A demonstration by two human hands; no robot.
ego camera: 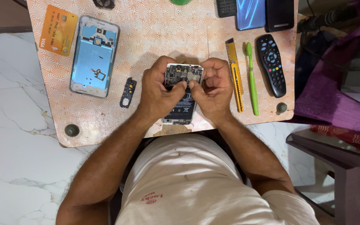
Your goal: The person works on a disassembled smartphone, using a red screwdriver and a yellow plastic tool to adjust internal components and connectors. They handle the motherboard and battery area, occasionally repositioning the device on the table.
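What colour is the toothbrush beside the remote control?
Green; the toothbrush shows clearly in the head view, left of the black remote control.

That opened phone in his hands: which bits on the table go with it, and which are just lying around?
In hand or of it:
opened phone, left hand, right hand, back cover, small black part

Lying about:
remote control, green toothbrush, yellow utility knife, orange card

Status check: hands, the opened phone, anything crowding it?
Both hands, left hand and right hand, grip the opened phone, thumbs on its circuit board. Small black part left, yellow utility knife right, both apart from it.
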